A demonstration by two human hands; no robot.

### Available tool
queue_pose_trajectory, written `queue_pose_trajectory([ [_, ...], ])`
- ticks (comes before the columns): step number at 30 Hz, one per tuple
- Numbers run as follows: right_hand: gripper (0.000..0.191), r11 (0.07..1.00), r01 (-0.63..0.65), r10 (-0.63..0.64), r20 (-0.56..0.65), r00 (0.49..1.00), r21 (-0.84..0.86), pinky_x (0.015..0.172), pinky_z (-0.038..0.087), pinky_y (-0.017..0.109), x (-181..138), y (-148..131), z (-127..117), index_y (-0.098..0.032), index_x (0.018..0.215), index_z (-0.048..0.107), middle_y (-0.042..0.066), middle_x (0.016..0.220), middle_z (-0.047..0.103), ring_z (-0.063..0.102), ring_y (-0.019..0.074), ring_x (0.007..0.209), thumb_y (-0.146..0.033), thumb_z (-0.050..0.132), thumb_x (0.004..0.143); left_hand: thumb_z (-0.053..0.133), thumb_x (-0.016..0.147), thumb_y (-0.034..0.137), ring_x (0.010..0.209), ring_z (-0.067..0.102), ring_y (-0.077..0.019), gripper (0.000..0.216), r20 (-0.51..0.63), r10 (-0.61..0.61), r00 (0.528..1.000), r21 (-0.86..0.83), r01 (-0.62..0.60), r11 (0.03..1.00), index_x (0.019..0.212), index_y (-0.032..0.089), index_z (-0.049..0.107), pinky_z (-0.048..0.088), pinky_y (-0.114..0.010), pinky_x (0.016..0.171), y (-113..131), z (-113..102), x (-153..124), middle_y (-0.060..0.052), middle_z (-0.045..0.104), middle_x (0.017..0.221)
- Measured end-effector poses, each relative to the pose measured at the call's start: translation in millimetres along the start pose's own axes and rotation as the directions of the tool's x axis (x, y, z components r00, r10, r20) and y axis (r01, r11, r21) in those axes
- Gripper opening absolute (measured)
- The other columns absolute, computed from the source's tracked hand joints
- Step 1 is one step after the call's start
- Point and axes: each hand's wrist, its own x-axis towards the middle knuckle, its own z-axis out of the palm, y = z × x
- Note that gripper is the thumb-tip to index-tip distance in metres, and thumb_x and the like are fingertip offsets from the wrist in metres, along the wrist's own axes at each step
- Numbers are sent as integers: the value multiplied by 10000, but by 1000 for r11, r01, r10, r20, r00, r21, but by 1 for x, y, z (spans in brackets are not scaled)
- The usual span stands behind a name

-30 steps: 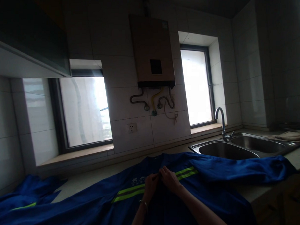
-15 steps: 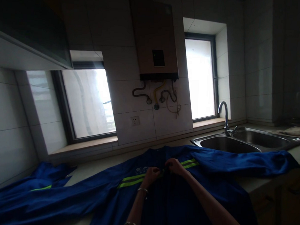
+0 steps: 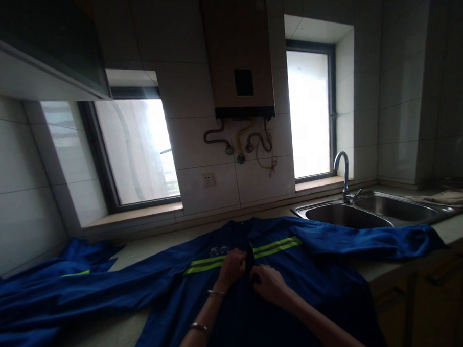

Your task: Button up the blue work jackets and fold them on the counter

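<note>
A blue work jacket [image 3: 203, 290] with yellow-green stripes lies spread on the counter, collar toward the wall and sleeves stretched to both sides. My left hand [image 3: 233, 268], with bracelets on its wrist, is closed on the jacket's front edge at stripe level. Just right of it, my right hand [image 3: 268, 283] has curled fingers pinching the opposite front edge, a little below the stripe. The fingertips and the small part of the placket between them are dark and hard to make out.
A double sink [image 3: 348, 215] with a faucet [image 3: 345, 176] is set into the counter [image 3: 129, 317] at right. A water heater [image 3: 240, 51] with pipes hangs on the wall between two windows. More blue cloth [image 3: 86, 254] lies at left, and a pale cloth [image 3: 445, 196] beyond the sink.
My right hand has come down along the jacket front, away from the stripe. My left hand stays near its stripe, slightly higher. The view has shifted slightly.
</note>
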Motion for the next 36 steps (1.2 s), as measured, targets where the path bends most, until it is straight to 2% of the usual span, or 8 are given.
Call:
queue_pose_trajectory([
  [2, 277, 999, 5, -3, -20, 1000, 52, 748, 375, 254, -4, 7, -2, -212, 888, 672, 42, 909, 647, 578, 192, 874, -170, 483, 690, 450, 754, 153, 907, 557, -202, 206, -18, -74, 997, 10, 74, 997, 719, 145, 653, 373, -305, 828, 7, 0, -4, -86, 647, 844],
  [4, 303, 994, -6, 11, -50, 999, 105, 781, 381, 247, -6, 14, -3, -191, 882, 679, 49, 912, 653, 572, 191, 899, -128, 468, 675, 431, 781, 218, 708, 556, -170, 255, 3, -163, 987, 2, 163, 987, 632, 135, 620, 374, -263, 657, 12, 1, -6, -53, 606, 672],
  [8, 338, 984, -2, 24, -116, 993, 180, 780, 398, 225, -9, 17, -3, -180, 914, 682, 53, 916, 645, 579, 167, 871, -96, 440, 693, 533, 724, 372, 447, 382, -94, 354, 139, -185, 973, -87, 199, 976, 461, 136, 524, 227, -230, 465, 17, 4, -8, 33, 407, 431],
  [12, 331, 987, 30, -13, -109, 994, 157, 772, 397, 204, -11, 9, -6, -185, 903, 689, 48, 918, 641, 587, 144, 852, -86, 427, 727, 606, 620, 326, 436, 318, -75, 306, 186, -191, 964, -212, 229, 950, 413, 145, 473, 180, -236, 460, 19, 8, -11, 59, 327, 408],
  [18, 234, 991, 43, -45, -13, 999, -124, 653, 395, 207, -4, -5, -13, -188, 934, 653, 57, 932, 640, 614, 143, 781, -165, 451, 818, 529, 690, 387, 538, 451, -120, 292, 69, -230, 971, -244, 240, 940, 522, 150, 557, 264, -227, 512, 16, 13, -19, 33, 470, 495],
  [27, 182, 866, 226, -225, 56, 973, -446, 554, 391, 250, 0, -5, -7, -142, 901, 606, 88, 833, 651, 633, 180, 693, -101, 434, 860, 525, 684, 459, 567, 488, -145, 343, 10, -244, 970, -310, 235, 921, 511, 164, 545, 305, -234, 538, 20, 13, -19, 21, 507, 509],
  [31, 169, 832, 259, -278, 35, 960, -490, 522, 383, 254, 1, -3, -4, -132, 922, 584, 82, 821, 643, 632, 183, 677, -88, 434, 860, 513, 681, 468, 553, 470, -133, 347, -1, -249, 969, -358, 232, 905, 505, 169, 527, 315, -233, 538, 18, 14, -17, 27, 484, 505],
  [36, 153, 849, 235, -259, 15, 966, -474, 518, 370, 243, 4, -4, -2, -130, 899, 589, 76, 805, 646, 623, 168, 659, -101, 443, 861, 522, 675, 459, 510, 434, -116, 346, -10, -253, 968, -383, 230, 895, 482, 173, 498, 296, -232, 511, 13, 17, -14, 42, 430, 470],
])
